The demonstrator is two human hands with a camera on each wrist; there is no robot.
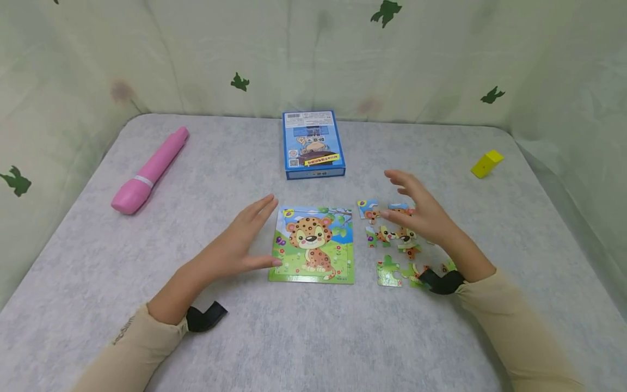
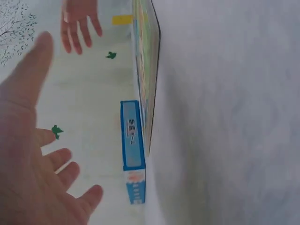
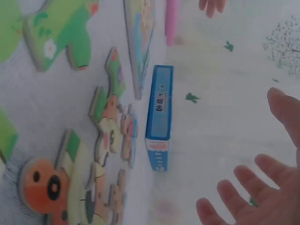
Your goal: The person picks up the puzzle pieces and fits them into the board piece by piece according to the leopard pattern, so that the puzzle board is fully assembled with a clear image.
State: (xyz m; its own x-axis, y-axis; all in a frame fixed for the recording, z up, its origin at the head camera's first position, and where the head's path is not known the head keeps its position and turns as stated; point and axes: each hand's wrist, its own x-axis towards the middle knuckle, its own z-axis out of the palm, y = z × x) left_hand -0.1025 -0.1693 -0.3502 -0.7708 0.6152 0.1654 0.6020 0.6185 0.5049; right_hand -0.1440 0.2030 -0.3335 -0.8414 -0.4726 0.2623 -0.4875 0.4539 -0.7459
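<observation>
A square puzzle board (image 1: 312, 245) with a spotted leopard cub picture lies flat on the table's middle. At its left edge, my left hand (image 1: 234, 243) hovers with fingers spread, the thumb overlapping the board's lower left corner in the head view. Several loose jigsaw pieces (image 1: 389, 272) lie to the board's right, showing leopard and grass parts. Over them my right hand (image 1: 425, 215) is raised, fingers apart and holding nothing, and it hides some pieces. In the right wrist view, the loose jigsaw pieces (image 3: 108, 131) lie apart from the right hand (image 3: 262, 192).
Behind the board lies a blue box (image 1: 313, 144) with printed text. A pink microphone-shaped object (image 1: 151, 173) rests at the left, and a small yellow block (image 1: 487, 163) sits at the far right. A pale curtain (image 1: 313, 60) borders the table's back and sides.
</observation>
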